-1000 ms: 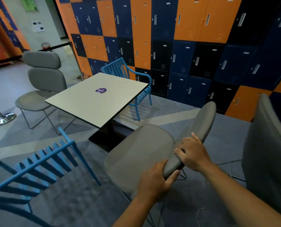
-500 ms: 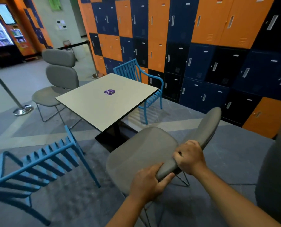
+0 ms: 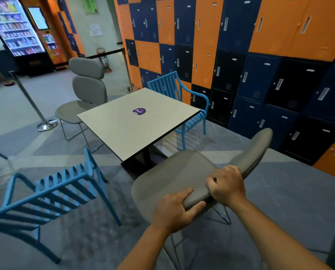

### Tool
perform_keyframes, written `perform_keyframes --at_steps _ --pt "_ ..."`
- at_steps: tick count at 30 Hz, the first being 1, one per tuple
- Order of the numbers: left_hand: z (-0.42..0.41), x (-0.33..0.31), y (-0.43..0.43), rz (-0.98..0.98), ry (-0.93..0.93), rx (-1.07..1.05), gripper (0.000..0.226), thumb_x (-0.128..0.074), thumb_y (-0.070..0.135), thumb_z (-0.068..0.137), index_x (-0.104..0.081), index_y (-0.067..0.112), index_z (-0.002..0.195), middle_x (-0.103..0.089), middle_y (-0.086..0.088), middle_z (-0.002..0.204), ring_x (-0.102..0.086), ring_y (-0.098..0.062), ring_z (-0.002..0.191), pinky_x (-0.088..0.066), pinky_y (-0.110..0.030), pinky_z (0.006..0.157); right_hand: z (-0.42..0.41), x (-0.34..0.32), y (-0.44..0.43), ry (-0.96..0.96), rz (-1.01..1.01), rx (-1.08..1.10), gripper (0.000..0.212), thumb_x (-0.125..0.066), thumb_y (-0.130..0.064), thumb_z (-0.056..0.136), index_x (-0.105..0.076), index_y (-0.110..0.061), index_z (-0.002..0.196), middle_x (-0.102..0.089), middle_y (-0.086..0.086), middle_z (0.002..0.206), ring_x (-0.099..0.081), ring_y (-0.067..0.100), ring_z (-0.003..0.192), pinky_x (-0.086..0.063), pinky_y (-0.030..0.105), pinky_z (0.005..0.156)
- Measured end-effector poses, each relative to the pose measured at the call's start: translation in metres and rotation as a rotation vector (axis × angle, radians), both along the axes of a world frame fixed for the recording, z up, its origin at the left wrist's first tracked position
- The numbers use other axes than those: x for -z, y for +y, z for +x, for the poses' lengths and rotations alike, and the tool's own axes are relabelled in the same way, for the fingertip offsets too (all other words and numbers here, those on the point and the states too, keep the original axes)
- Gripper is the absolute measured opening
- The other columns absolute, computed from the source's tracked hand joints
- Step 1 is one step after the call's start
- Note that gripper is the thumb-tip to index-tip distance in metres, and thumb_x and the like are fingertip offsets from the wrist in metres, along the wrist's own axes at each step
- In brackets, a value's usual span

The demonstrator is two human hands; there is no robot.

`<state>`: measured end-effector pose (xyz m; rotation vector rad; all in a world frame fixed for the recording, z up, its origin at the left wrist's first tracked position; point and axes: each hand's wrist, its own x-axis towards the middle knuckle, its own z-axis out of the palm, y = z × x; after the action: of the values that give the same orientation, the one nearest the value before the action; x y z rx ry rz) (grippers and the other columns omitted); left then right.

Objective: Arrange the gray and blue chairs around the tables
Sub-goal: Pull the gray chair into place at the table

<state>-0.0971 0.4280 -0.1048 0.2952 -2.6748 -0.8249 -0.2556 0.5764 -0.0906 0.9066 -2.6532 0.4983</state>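
Since the earlier frames the view has swung leftward: a vending machine (image 3: pixel 16 28) now shows at far left, and the table (image 3: pixel 123 129), the chairs round it and the wall have slid right in the picture, while both hands keep the same grip on the near gray chair (image 3: pixel 174 172). Left hand (image 3: pixel 174 211) is closed over the lower end of that chair's backrest, thumb on the outer side; right hand (image 3: pixel 226 185) is clenched round the backrest just above it. This chair stands at the table's near right corner, seat toward the table, its backrest tilted up to the right. Floor (image 3: pixel 84 236) is gray carpet with paler bands crossing it. Lockers (image 3: pixel 260 55) in orange, blue and black cover the wall behind and to the right. Table is square, pale-topped, dark-edged, on a black pedestal base, with a purple sticker (image 3: pixel 139 111) on top. Count of gray chairs seen whole: two, the held one and a tall-backed gray chair (image 3: pixel 84 94) at the table's far left side; a further gray shape at the lower right edge cannot be identified. Count of blue chairs: two, one blue slatted chair (image 3: pixel 178 98) at the far right side near the lockers, one blue chair (image 3: pixel 51 193) at near left, standing apart from the table. Count of tables: one. Stanchions: one (image 3: pixel 33 102) at left with a chrome base, another (image 3: pixel 126 71) behind, a black belt running from the rear one.
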Motion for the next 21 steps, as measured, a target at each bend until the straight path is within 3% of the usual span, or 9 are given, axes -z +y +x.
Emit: perform_keyframes --at_steps 5,11,21 --pt "-0.035 0.004 -0.01 -0.014 -0.026 0.007 0.072 -0.043 0.09 0.085 -0.061 0.04 0.133 -0.075 0.011 0.113 -0.07 -0.013 0.097 -0.056 -0.035 0.083 -0.036 0.002 -0.008 -0.005 0.006 -0.009 0.033 -0.047 -0.037 0.076 -0.044 -0.023 0.047 -0.054 -0.003 0.052 -0.043 0.019 0.059 -0.037 0.038 0.076" --pt "-0.07 0.002 -0.021 -0.018 -0.038 0.01 0.073 -0.04 0.092 0.084 -0.059 0.044 0.136 -0.073 0.017 0.117 -0.068 -0.009 0.1 -0.054 -0.033 0.086 -0.075 0.002 -0.017 0.004 0.008 -0.033 0.032 -0.048 -0.037 0.075 -0.057 -0.02 0.05 -0.058 -0.005 0.055 -0.05 0.019 0.06 -0.038 0.037 0.075" --pt "-0.101 0.0 -0.028 -0.025 -0.065 0.019 0.075 -0.039 0.091 0.086 -0.061 0.041 0.137 -0.073 0.015 0.119 -0.069 -0.011 0.1 -0.055 -0.031 0.084 -0.111 0.002 -0.025 -0.008 0.029 -0.046 0.031 -0.051 -0.036 0.077 -0.058 -0.021 0.051 -0.058 -0.006 0.056 -0.049 0.017 0.063 -0.039 0.037 0.079"
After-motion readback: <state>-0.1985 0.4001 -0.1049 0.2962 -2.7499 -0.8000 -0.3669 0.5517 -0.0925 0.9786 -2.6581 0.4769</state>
